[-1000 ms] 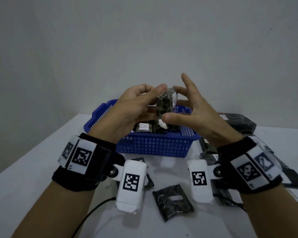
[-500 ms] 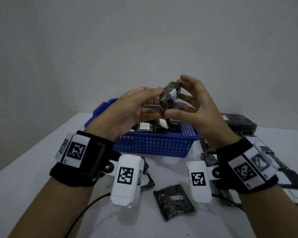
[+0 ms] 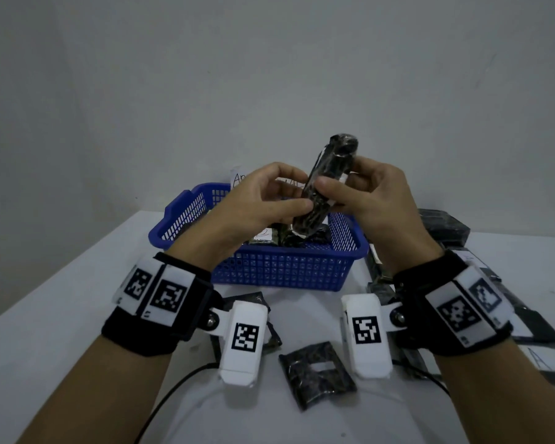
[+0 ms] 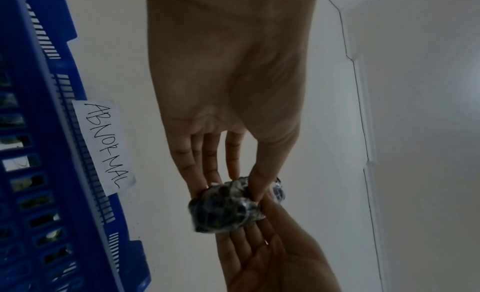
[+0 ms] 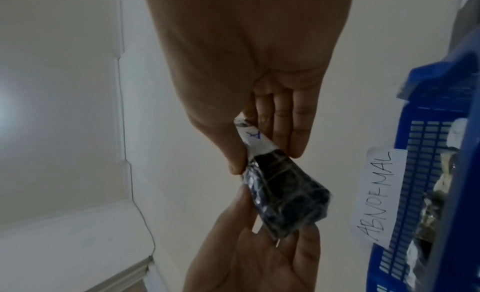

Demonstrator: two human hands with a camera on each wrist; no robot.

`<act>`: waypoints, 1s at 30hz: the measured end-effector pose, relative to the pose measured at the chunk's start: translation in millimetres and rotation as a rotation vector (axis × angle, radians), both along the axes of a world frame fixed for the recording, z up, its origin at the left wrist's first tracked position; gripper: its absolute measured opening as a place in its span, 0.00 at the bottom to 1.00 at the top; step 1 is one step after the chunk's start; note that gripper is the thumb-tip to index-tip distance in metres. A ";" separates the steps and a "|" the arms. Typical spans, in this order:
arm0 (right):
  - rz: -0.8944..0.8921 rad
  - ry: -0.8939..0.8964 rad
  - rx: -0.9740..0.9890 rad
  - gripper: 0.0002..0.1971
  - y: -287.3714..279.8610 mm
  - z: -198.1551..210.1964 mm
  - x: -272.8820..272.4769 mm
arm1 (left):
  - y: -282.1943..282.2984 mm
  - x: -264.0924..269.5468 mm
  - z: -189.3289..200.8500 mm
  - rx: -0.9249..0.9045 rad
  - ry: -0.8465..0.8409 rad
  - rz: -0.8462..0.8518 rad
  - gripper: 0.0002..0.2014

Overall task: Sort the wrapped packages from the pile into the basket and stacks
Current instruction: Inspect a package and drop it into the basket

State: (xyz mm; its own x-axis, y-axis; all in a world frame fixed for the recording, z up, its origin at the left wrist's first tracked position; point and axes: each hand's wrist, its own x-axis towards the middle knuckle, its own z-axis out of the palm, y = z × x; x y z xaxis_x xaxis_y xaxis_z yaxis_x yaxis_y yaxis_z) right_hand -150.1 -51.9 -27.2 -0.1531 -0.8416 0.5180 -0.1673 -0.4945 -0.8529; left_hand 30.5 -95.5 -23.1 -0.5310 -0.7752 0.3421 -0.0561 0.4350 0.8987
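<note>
At centre frame, above the blue basket (image 3: pixel 279 270), a dark wrapped package (image 3: pixel 326 184) is held nearly upright. It is pinched low down by the left hand (image 3: pixel 253 206) and gripped by the curled fingers of the right hand (image 3: pixel 375 200). A white label (image 5: pixel 255 140), perhaps handwritten, is seen on it. Further packages (image 3: pixel 318 373) lie on the surface (image 3: pixel 45 315) at lower centre and right.

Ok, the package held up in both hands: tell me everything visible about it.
The package is a dark, mottled oblong block in glossy clear wrap, with a white paper label bearing a blue handwritten mark. It stands tilted, nearly upright, above the blue basket. The left hand and right hand pinch it from opposite sides.
</note>
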 end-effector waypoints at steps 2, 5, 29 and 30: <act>-0.028 0.066 -0.028 0.18 1.9 1.7 1.4 | -1.2 0.3 -1.1 -0.052 -0.013 0.011 0.15; 0.084 0.022 0.079 0.21 6.0 6.3 2.1 | -4.2 2.9 -2.5 -0.151 0.030 0.057 0.17; 0.053 0.324 -0.058 0.47 2.2 -7.8 3.8 | 0.4 8.4 3.9 0.072 0.077 -0.048 0.22; 0.017 0.245 -0.043 0.44 1.1 -7.1 5.1 | 0.2 8.1 3.0 0.050 0.072 -0.040 0.22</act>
